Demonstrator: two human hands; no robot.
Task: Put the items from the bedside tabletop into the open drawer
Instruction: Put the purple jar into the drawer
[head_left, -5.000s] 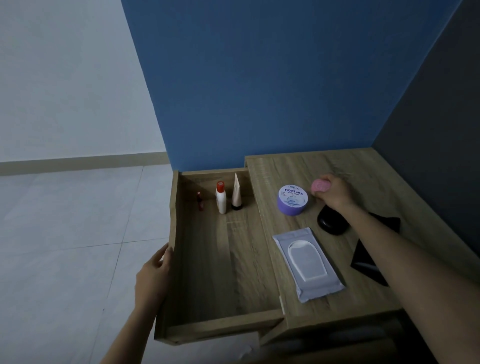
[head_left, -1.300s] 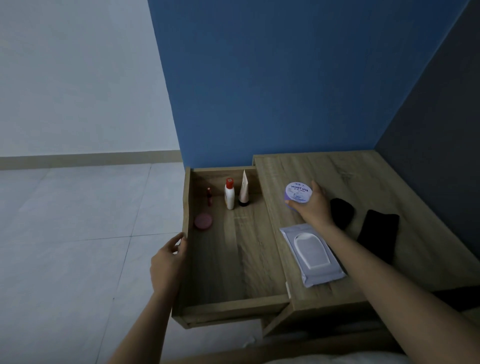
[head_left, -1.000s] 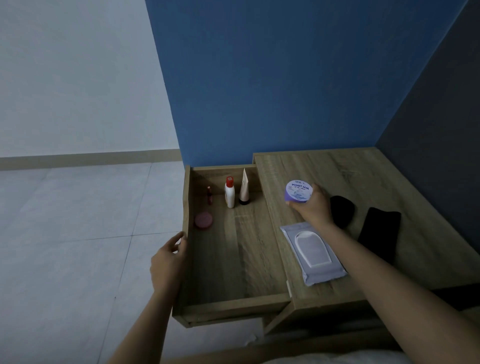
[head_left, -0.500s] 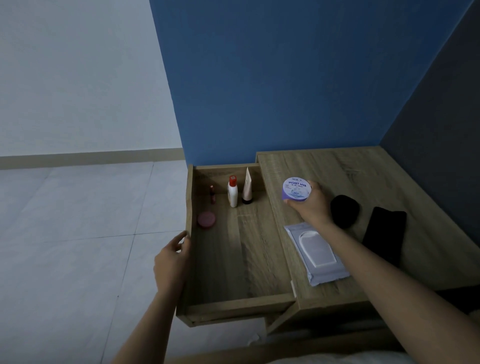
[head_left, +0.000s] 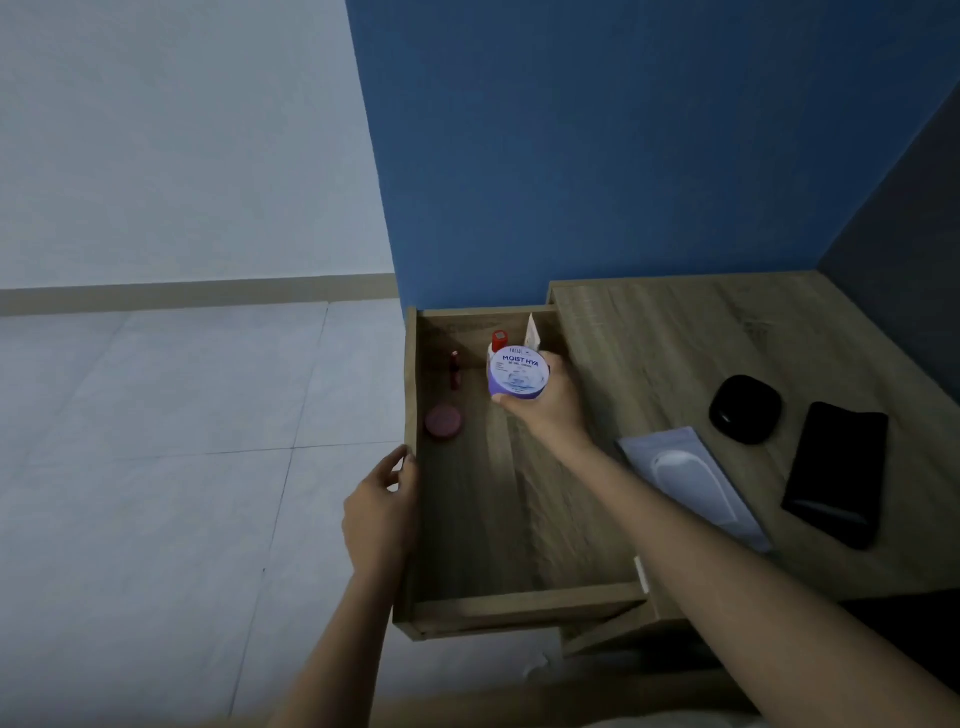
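My right hand (head_left: 550, 410) grips a purple cream jar (head_left: 518, 373) with a white lid and holds it over the back of the open wooden drawer (head_left: 519, 603). My left hand (head_left: 382, 512) rests on the drawer's left wall. Inside the drawer are a pink round compact (head_left: 442, 422), a small red lipstick (head_left: 455, 368), a white bottle with a red cap (head_left: 498, 340) and a white tube (head_left: 532, 331), both partly hidden by the jar. On the bedside tabletop (head_left: 675, 332) lie a pale wipes pack (head_left: 691, 483), a black round case (head_left: 745, 409) and a black phone (head_left: 836, 473).
A blue wall (head_left: 597, 145) stands right behind the drawer and tabletop, and a dark grey wall (head_left: 904, 270) bounds the right side. Pale floor tiles (head_left: 156, 467) spread to the left of the drawer.
My right hand has lifted the purple jar off the tabletop and carried it left over the drawer. My left hand stays on the drawer's side. The view has shifted left.
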